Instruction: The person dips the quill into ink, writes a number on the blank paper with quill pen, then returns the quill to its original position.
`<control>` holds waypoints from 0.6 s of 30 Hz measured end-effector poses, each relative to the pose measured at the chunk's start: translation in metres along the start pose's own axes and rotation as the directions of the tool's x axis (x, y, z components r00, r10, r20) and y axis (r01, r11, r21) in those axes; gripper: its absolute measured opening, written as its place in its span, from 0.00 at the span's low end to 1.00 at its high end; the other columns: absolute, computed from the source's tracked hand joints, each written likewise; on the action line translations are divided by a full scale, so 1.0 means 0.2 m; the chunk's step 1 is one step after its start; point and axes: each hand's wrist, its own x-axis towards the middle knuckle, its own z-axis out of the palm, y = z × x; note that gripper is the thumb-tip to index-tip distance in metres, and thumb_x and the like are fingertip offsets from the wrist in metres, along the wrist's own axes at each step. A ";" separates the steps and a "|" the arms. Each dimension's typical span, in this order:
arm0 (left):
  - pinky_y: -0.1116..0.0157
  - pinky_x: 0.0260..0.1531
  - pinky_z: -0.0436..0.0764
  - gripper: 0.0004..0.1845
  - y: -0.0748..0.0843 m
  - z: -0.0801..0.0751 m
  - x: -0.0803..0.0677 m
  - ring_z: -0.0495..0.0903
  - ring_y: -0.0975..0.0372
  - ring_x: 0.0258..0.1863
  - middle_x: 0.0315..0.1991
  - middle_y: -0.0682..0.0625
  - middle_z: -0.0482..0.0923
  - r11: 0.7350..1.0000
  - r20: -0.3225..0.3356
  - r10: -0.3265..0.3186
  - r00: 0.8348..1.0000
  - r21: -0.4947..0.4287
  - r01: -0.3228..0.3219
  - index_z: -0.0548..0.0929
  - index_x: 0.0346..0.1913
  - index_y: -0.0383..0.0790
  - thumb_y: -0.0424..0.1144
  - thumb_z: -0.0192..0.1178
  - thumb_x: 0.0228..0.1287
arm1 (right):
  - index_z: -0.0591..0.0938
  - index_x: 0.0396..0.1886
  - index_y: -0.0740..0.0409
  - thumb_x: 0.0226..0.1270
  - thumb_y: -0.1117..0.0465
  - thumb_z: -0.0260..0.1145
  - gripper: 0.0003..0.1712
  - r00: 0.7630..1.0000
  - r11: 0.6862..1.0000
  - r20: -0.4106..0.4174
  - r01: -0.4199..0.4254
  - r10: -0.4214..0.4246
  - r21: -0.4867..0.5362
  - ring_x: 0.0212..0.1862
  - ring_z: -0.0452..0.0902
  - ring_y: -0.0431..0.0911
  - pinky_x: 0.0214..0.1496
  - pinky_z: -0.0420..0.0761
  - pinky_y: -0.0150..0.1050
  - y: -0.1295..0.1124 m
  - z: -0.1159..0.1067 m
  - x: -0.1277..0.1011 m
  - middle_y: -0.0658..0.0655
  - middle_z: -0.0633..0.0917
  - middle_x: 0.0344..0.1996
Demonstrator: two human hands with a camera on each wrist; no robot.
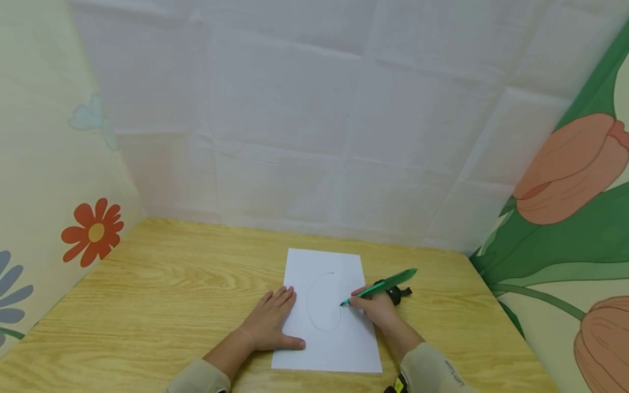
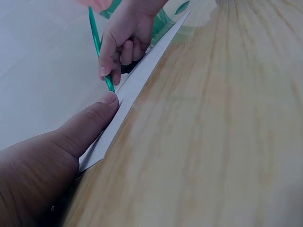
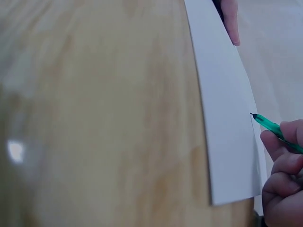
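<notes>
Both hands work on the paper (image 1: 334,338), which lies flat on the table (image 1: 162,284). Left hand (image 1: 270,322) presses its left edge with straight fingers. Right hand (image 1: 378,308) pinches a green pen (image 1: 380,286), tip touching the drawn oval (image 1: 321,303).

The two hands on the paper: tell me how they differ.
The left hand lies flat with straight fingers, pressing the white sheet's left edge; the right hand has curled fingers pinching a green pen. The left hand holds nothing; the right holds the pen's tip on a drawn curve. Both rest on the sheet.
</notes>
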 end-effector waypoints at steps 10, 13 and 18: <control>0.43 0.75 0.49 0.63 0.00 0.00 0.00 0.50 0.45 0.78 0.77 0.37 0.53 1.000 0.009 0.001 1.000 -0.009 0.000 0.58 0.74 0.28 0.74 0.63 0.47 | 0.85 0.39 0.59 0.59 0.58 0.73 0.11 1.000 1.000 0.002 -0.008 0.008 -0.018 0.38 0.75 0.46 0.37 0.74 0.35 0.00 0.01 0.02 0.57 0.85 0.39; 0.43 0.75 0.49 0.63 0.00 0.00 0.00 0.49 0.45 0.78 0.77 0.37 0.53 1.000 0.010 0.001 1.000 -0.012 -0.001 0.58 0.74 0.28 0.74 0.63 0.47 | 0.86 0.39 0.58 0.59 0.58 0.72 0.11 1.000 1.000 0.001 -0.006 0.006 -0.030 0.38 0.75 0.46 0.37 0.75 0.35 -0.01 0.01 0.03 0.57 0.85 0.39; 0.43 0.75 0.49 0.63 0.00 0.00 0.00 0.49 0.45 0.78 0.77 0.37 0.53 1.000 0.011 -0.002 1.000 -0.014 0.002 0.58 0.74 0.28 0.74 0.63 0.47 | 0.85 0.39 0.58 0.59 0.58 0.72 0.11 1.000 0.999 -0.006 0.000 0.000 -0.045 0.37 0.75 0.46 0.37 0.74 0.35 -0.01 0.02 0.04 0.56 0.85 0.38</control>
